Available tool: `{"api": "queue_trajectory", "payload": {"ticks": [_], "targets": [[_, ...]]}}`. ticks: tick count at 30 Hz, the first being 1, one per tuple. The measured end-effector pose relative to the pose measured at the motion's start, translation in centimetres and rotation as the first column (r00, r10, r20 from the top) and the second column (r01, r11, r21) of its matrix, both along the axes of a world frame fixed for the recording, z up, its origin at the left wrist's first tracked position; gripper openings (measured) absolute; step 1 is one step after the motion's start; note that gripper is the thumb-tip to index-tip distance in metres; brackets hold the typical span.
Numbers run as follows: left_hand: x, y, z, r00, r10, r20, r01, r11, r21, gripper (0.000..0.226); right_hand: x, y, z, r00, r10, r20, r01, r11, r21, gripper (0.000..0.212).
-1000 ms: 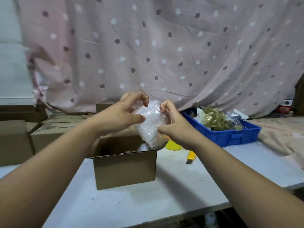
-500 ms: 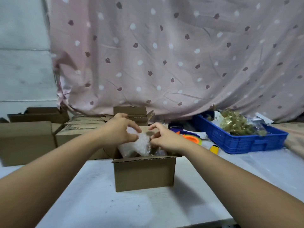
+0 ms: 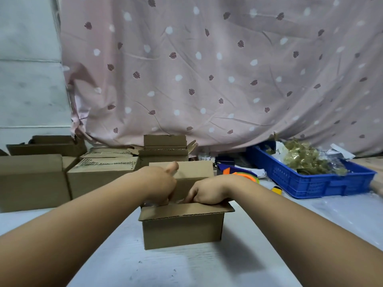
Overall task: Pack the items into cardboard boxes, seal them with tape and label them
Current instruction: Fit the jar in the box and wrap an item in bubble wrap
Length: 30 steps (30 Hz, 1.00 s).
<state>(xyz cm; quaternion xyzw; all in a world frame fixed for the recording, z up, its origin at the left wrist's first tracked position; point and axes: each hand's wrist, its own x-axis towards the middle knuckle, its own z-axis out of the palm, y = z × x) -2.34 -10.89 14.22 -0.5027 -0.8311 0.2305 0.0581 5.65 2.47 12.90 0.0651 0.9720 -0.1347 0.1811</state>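
A small open cardboard box stands on the white table in front of me, its front flap folded outward. My left hand and my right hand both reach down into it, fingers curled onto a clear plastic bag. Only a thin sliver of the bag shows above the front flap. My left thumb points up against the rear flap. The fingertips of both hands are hidden inside the box.
Several cardboard boxes stand at the left and behind. A blue crate with bagged goods sits at the right. An orange-green tape roll and a yellow cutter lie between them. A pink curtain hangs behind.
Both hands have lowered the plastic bag from above the box down into it, so that it is almost out of sight. The view has shifted left and closer.
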Motion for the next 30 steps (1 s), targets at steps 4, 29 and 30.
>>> {"api": "queue_trajectory", "payload": {"ticks": [4,29,30], "targets": [[-0.4,1.1,-0.7,0.999,0.007,-0.033,-0.010,0.996,-0.087,0.036,-0.2,-0.1,0.1,0.999,0.003,0.032,-0.004,1.000,0.026,0.052],[-2.9,-1.4,-0.8,0.965,0.038,0.261,-0.058,0.996,0.067,0.030,0.5,-0.5,-0.6,0.996,-0.014,-0.084,0.015,1.000,0.019,0.052],[-2.8,-1.3,-1.1,0.974,0.029,0.224,-0.039,0.998,0.041,0.029,0.5,-0.5,-0.4,0.996,-0.014,-0.085,0.016,1.000,0.025,0.053]]}}
